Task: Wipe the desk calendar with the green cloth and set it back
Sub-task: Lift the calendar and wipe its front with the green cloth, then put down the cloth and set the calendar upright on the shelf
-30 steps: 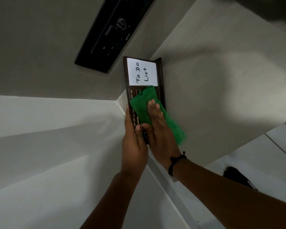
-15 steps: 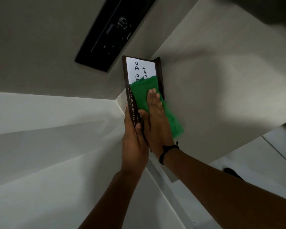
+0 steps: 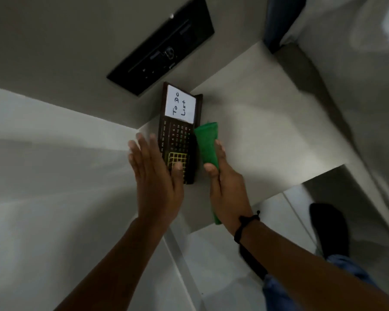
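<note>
The dark brown desk calendar point(image 3: 177, 135) stands on the grey shelf in the corner, with a white "To Do List" note on one end and a yellow grid on the end near me. My left hand point(image 3: 155, 173) hovers open just left of it, fingers spread, thumb over the yellow grid; whether it touches is unclear. My right hand point(image 3: 227, 187) is shut on the bunched green cloth point(image 3: 207, 142), just right of the calendar, off its face.
A black wall-mounted panel point(image 3: 162, 48) sits behind the calendar. The grey shelf point(image 3: 256, 135) extends right to its front edge. White wall surfaces lie to the left. My dark shoe point(image 3: 328, 227) and the floor show at lower right.
My right hand has pulled the cloth off the calendar's face to its right side. My left hand has let go of the calendar and opened. The calendar's number grid is now uncovered.
</note>
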